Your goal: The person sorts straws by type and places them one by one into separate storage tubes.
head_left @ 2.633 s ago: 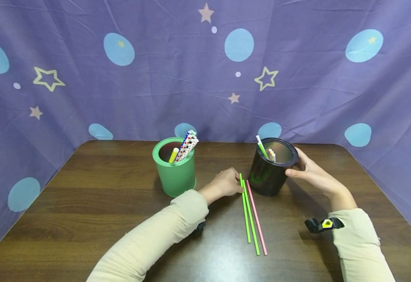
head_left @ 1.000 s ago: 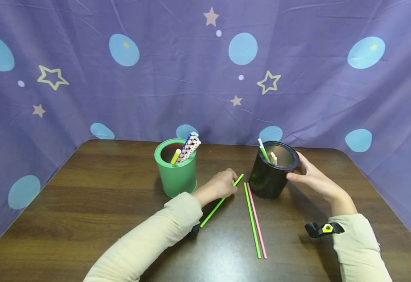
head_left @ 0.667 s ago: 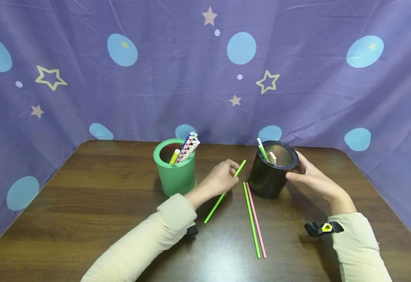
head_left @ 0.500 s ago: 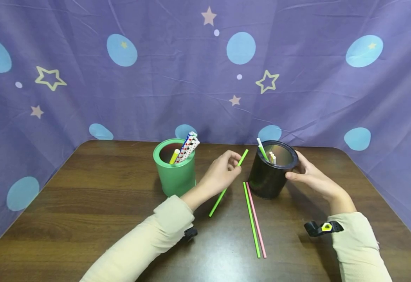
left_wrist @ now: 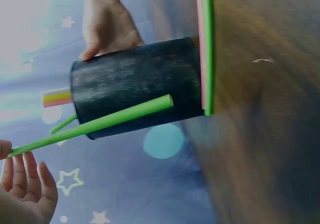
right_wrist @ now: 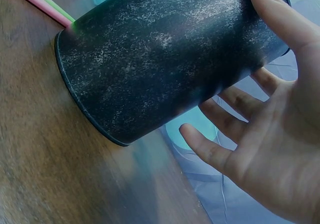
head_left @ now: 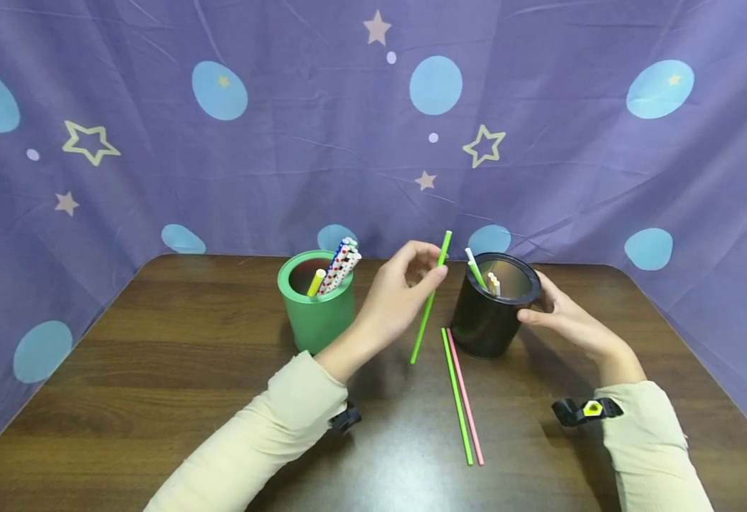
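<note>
My left hand (head_left: pixel 389 295) pinches a green straw (head_left: pixel 426 316) near its upper end, between thumb and fingertips. The straw stands tilted above the table, between the two cans, its lower end free. In the left wrist view the same straw (left_wrist: pixel 115 119) crosses in front of the black can. My right hand (head_left: pixel 575 323) holds the black can (head_left: pixel 489 327) by its right side, thumb (right_wrist: pixel 280 19) along the near wall and fingers behind it. A white straw, a green straw and several other straw ends show inside that can. Another green straw (head_left: pixel 457 398) and a pink straw (head_left: pixel 466 398) lie side by side before it.
To the left stands a green can (head_left: pixel 319 323) with a yellow straw (head_left: pixel 316 282) and several patterned straws (head_left: pixel 340 267) leaning in it. Both cans stand on a dark wooden table (head_left: pixel 188 341). A purple curtain (head_left: pixel 322 128) hangs behind the table's far edge.
My left hand has picked up the leftmost green straw from the row, turned it and raised it toward upright. The right hand keeps its place on the black can.
</note>
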The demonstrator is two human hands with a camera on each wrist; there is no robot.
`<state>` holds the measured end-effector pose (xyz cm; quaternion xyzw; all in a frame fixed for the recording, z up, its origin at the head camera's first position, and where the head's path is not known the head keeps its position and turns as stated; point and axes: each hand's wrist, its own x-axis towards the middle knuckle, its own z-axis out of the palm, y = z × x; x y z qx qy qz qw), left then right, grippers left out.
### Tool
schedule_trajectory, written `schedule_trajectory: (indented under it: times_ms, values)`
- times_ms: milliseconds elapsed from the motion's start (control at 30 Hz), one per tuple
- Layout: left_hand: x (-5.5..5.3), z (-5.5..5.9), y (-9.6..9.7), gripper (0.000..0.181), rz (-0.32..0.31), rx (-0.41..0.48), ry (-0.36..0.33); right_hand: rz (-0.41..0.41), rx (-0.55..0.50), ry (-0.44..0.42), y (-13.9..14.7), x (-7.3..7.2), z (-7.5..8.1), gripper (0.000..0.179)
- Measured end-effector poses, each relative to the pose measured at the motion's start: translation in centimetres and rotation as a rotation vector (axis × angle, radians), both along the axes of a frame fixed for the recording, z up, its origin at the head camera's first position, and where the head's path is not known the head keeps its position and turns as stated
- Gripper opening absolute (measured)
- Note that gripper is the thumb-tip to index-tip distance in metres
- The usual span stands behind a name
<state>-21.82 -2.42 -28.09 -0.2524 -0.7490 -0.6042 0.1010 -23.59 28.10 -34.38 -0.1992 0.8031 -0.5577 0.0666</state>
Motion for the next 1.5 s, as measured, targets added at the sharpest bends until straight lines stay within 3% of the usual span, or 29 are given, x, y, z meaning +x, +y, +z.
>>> schedule_trajectory:
  times_ms: [267,833,1033,1500]
  values:
    - [0.4,1.9,0.1,0.017,0.012,0.163,0.148,0.011,-0.006,0.008,0.0,-0.1,0.1,0.077]
    - [0.9,3.6,0.2,0.019,0.044,0.434,0.246,0.014,-0.007,0.017,-0.1,-0.1,0.0,0.074]
    - [1.0,3.5,0.6,0.019,0.026,0.431,0.241,0.014,-0.013,0.013,-0.1,0.0,-0.1,0.075]
    - [0.5,2.1,1.2,0.018,0.022,0.373,0.195,0.011,-0.009,0.01,0.0,0.0,-0.1,0.077]
